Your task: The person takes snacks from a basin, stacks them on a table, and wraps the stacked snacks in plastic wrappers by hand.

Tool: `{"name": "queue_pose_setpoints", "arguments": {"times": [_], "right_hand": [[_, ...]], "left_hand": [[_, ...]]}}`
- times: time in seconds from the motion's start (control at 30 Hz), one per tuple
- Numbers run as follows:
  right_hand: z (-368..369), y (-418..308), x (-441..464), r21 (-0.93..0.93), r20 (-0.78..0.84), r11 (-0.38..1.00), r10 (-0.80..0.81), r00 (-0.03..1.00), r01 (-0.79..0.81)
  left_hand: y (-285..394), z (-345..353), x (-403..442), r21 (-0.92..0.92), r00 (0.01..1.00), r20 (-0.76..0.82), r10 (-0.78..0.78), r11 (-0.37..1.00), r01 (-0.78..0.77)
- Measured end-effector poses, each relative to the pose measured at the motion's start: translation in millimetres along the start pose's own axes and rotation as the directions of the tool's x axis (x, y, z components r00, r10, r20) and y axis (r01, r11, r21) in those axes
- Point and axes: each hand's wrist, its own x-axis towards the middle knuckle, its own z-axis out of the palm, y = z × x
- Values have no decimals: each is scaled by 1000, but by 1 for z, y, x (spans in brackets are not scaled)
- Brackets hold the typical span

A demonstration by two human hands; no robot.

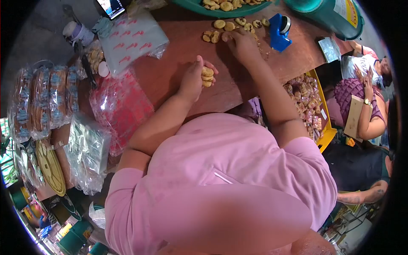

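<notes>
My left hand is closed around a small stack of round, golden-brown biscuits, held just above the brown table. My right hand reaches further out, its fingers bent down among loose biscuits on the tabletop. Those fingertips are close to a small cluster of biscuits; whether they pinch one is hidden. At the far edge, a green basin holds many more of the same biscuits. A blue tape dispenser stands to the right of my right hand.
Clear plastic bags with red print and a red-tinted plastic stack lie on the left. Packed biscuit tubes stand beyond. A yellow crate of filled packets is at right, near a green container and other people.
</notes>
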Motion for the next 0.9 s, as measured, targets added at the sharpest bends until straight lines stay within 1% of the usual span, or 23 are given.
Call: {"name": "queue_pose_setpoints", "arguments": {"times": [0.07,0.17,0.23,0.27,0.3,0.33,0.37,0.47,0.5,0.57,0.6,0.67,0.7,0.77,0.8,0.87,0.9], "right_hand": [[9,14,8,-205,-44,974,-103,994,92],[3,5,5,-222,-25,945,-252,967,240],[1,-1,3,-73,149,986,-140,979,152],[-2,-4,2,-7,239,995,-91,967,95],[-9,-13,-2,158,241,987,-43,969,4],[-19,-27,-10,318,252,944,6,968,-89],[-26,-38,-17,466,270,867,54,961,-180],[-33,-53,-32,681,307,732,-284,908,-1],[-30,-51,-28,690,295,723,-332,896,40],[-35,-47,-23,673,453,719,-219,864,-171],[-42,-49,-19,652,528,708,-165,833,-272],[-55,-60,-14,573,461,820,-310,832,-12],[-59,-63,-13,518,434,847,-383,816,122],[-59,-63,-13,537,490,844,-296,820,-16],[-59,-64,-11,541,520,837,-254,816,-85],[-49,-61,-14,576,490,813,-257,833,-88],[-44,-60,-15,594,476,799,-258,841,-91]], "left_hand": [[5,3,-1,-47,1000,-16,-2,999,2],[2,-3,1,-29,1000,-6,-3,1000,3],[4,-2,0,-1,1000,-17,-9,1000,9],[5,0,0,13,1000,-21,-12,1000,12],[8,4,0,27,999,-41,-10,1000,11],[12,8,-2,42,998,-60,-8,999,11],[13,11,-3,56,997,-79,-8,998,12],[5,7,-2,81,999,-44,-20,996,24],[6,9,-2,106,999,-30,-17,994,20],[9,12,-4,155,1000,-1,-8,988,8],[9,12,-3,118,1000,-1,-10,993,10],[9,10,-2,45,1000,0,-17,999,17],[9,8,-1,25,999,15,-29,999,29],[8,4,2,-18,998,47,-51,998,52],[8,4,2,-26,998,38,-53,998,54],[8,4,1,-44,998,20,-59,997,60],[5,1,2,-85,998,29,-61,994,63]]}}
